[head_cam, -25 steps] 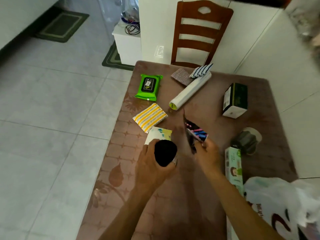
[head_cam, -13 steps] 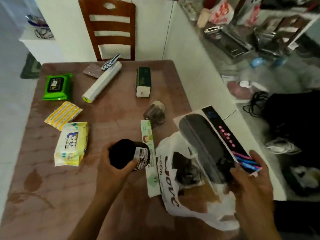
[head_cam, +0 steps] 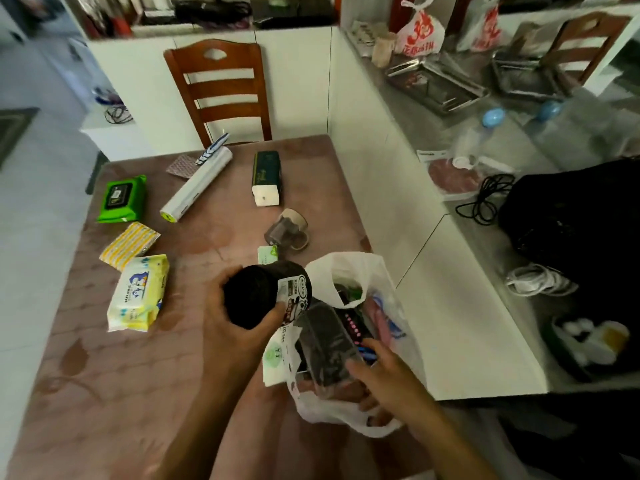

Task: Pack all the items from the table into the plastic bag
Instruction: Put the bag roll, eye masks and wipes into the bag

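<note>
Mid-packing: right grip [head_cam: 384, 374] pushed the flat dark packet [head_cam: 329, 344] into the plastic bag [head_cam: 346, 268]. Left grip [head_cam: 235, 320] clasped the black roll [head_cam: 263, 292], probably next in, needing the mouth clear.

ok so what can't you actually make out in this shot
Head view only:
- Contents of the plastic bag: the flat dark packet that the right hand pushes in covers most of the opening.
- Label print on the black roll in the left hand: too small and blurred.
- The long box behind the roll: only its end shows.
- The glass cup: whether anything is inside is unclear.
</note>
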Available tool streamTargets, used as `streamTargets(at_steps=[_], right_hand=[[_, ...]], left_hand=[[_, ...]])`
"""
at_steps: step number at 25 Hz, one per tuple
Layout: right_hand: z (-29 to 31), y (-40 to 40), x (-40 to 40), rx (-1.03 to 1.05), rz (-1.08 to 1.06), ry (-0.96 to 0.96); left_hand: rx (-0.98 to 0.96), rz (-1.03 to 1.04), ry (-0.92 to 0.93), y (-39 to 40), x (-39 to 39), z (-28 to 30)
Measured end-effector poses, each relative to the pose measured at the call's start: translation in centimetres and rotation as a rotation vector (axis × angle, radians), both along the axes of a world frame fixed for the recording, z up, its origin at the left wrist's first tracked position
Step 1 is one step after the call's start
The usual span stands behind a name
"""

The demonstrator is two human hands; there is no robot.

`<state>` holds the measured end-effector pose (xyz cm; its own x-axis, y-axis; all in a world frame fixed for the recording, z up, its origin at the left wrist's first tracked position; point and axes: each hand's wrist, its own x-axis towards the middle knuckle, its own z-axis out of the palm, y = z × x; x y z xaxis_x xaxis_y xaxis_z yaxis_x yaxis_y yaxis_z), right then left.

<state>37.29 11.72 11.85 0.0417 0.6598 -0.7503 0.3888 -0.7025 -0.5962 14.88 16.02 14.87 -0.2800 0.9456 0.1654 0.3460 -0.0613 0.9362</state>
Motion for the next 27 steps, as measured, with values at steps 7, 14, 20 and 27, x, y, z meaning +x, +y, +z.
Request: streamTargets(at_steps=[7,14,20,27], right_hand=[[-5.7,11.2,3.7,0.678,0.692,-0.845],[-3.2,17.6,2.2,0.929,0.980,-0.855],[-5.8,16.6,5.3,0.797,0.975,-1.101],[6.1,20.9,0.3,0.802,0.211,-0.095]], left_hand=[[-0.197,-0.284,0.139,-1.3,3.2,-1.1],[-0.228,-0.488,0.246,-0.9,5.3,-2.5],[-0.244,-0.490,0.516,-0.5,5.2,-5.5],[0.063,-0.623,0.857,3.3,8.2,-6.4]])
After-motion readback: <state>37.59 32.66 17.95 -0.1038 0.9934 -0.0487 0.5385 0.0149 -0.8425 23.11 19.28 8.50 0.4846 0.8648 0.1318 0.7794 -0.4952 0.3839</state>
